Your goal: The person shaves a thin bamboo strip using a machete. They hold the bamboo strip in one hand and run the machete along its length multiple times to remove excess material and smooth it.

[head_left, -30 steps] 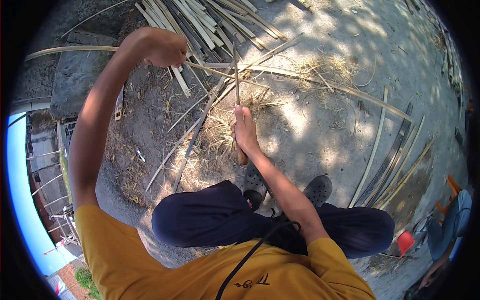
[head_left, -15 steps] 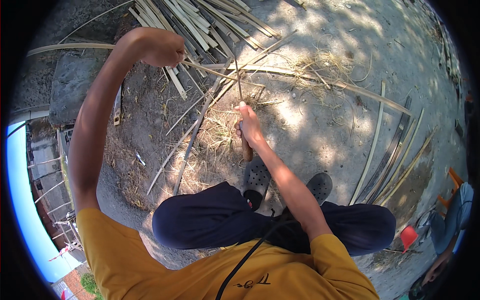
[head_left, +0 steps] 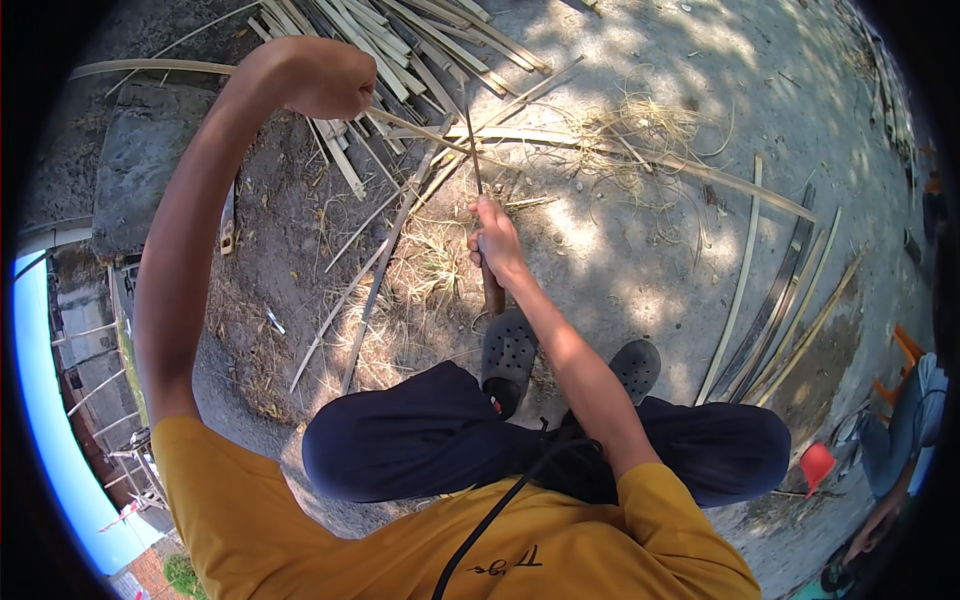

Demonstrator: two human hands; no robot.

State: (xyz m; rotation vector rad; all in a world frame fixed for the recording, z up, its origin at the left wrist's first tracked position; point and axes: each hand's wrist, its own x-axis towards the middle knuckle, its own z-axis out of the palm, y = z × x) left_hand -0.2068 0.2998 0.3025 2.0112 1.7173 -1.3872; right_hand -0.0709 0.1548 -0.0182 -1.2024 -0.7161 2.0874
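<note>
My left hand [head_left: 332,82] is closed in a fist at the upper left, its wrist bent and the arm raised. It grips a long thin bamboo strip [head_left: 150,65], which runs out to the left and emerges on the right, slanting down to the knife. In front of my feet, my right hand [head_left: 495,242] is wrapped round the wooden handle of a knife [head_left: 493,292]. The narrow dark blade points away from me, and the strip's right part crosses it. Whether the edge bites into the strip I cannot tell.
A heap of split bamboo strips [head_left: 370,40] lies at the far side. Fine shavings [head_left: 640,130] litter the ground, and more strips [head_left: 780,300] lie at right. A stone block [head_left: 145,170] sits at left. At the right edge is another person's leg [head_left: 890,450], near a red object [head_left: 817,466].
My left hand has moved slightly up and away, and the strip's left part has risen with it. My right hand keeps its grip on the knife, almost in place.
</note>
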